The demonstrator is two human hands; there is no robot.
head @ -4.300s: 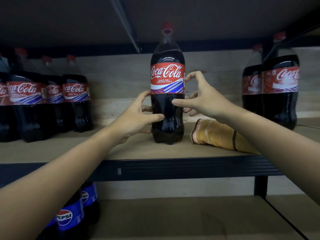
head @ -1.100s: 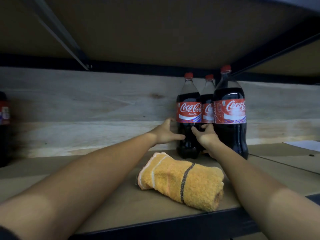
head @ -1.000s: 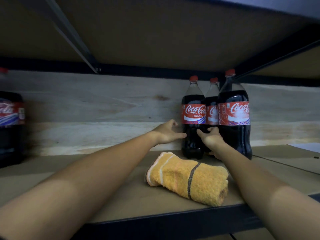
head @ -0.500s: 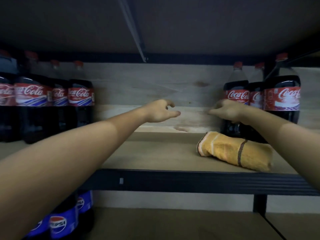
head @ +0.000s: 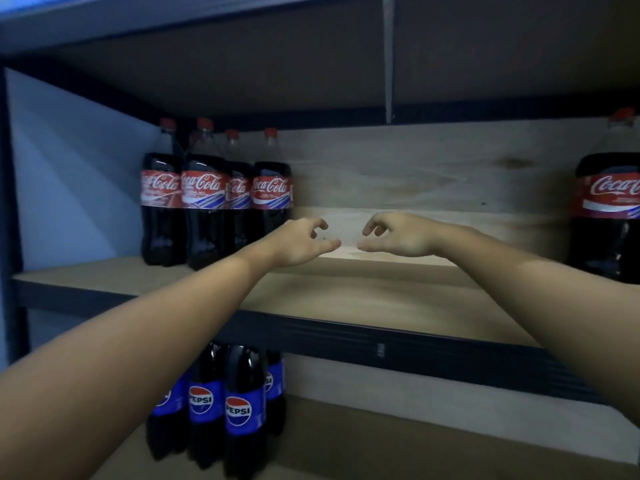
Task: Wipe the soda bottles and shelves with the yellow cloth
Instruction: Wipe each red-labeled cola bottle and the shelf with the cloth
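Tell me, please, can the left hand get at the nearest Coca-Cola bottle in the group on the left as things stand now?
Probably yes. The left hand holds nothing, its fingers loosely curled, and hovers just right of the Coca-Cola bottle. Nothing stands between them over the shelf.

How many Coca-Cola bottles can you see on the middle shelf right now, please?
5: four Coca-Cola bottles grouped at the left, one at the right edge, partly cropped. Others may be hidden behind or out of frame.
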